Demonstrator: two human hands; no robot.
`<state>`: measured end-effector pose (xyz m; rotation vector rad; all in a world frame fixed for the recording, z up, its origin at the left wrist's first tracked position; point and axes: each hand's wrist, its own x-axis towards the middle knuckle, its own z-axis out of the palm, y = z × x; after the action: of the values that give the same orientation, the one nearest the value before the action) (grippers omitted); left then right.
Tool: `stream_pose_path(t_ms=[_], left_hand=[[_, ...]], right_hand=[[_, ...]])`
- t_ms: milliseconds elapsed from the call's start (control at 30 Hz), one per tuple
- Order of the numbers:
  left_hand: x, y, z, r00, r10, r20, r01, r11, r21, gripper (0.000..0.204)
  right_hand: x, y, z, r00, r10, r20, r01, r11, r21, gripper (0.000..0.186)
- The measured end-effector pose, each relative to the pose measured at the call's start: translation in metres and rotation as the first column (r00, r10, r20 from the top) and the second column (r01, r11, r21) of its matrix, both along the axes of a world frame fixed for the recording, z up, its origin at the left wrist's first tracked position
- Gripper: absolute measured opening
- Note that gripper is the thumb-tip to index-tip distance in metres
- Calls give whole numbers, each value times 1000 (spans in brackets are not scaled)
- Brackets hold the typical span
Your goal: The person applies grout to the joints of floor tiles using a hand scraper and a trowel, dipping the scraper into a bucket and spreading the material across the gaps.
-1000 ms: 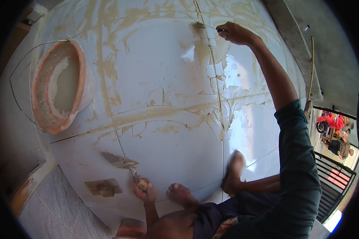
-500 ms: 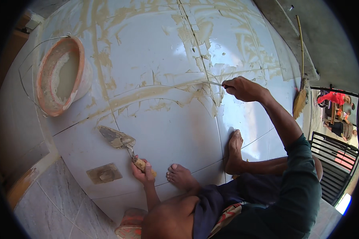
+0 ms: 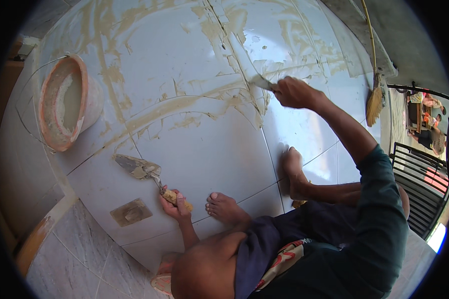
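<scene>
My left hand (image 3: 177, 205) is closed round the wooden handle of a pointing trowel (image 3: 140, 168), whose blade carries beige grout. It is low over the white floor tiles (image 3: 184, 154), left of my foot. Farther out, my right hand (image 3: 295, 93) grips a scraper (image 3: 261, 82) by its handle. The scraper's blade lies against the tiles beside the long joint. Beige grout (image 3: 184, 103) is smeared along the joints and over nearby tile faces, with a freshly wiped streak running up beside the joint.
An orange-rimmed bucket (image 3: 83, 107) with greyish liquid and a wire handle stands at left. A smeared flat float (image 3: 130, 213) lies near the trowel. A broom (image 3: 374, 102) leans at right by a black gate (image 3: 419, 184). People sit outside.
My right hand has moved the scraper up and slightly left, leaving a cleaner strip beside the joint. My right foot has shifted a little. The left hand still holds the trowel.
</scene>
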<state>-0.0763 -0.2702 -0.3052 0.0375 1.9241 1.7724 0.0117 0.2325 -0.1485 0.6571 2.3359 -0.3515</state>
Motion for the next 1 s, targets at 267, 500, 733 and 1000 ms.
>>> stream_pose_path(t_ms=[267, 500, 733, 1000], left_hand=[[0, 5, 0, 1000, -6, -24, 6, 1000, -9, 51], [0, 8, -2, 1000, -1, -7, 1, 1000, 13, 50], [0, 5, -7, 1000, -23, -4, 23, 1000, 22, 49], [-2, 8, -9, 1000, -15, 16, 14, 999, 46, 51]], right_hand=[[8, -52, -6, 899, -269, -345, 299, 953, 36, 19], [10, -60, -17, 885, -234, -403, 301, 947, 113, 21], [65, -113, -12, 993, -121, -6, 121, 992, 23, 19], [115, -73, -2, 983, -5, -186, 14, 999, 45, 42]])
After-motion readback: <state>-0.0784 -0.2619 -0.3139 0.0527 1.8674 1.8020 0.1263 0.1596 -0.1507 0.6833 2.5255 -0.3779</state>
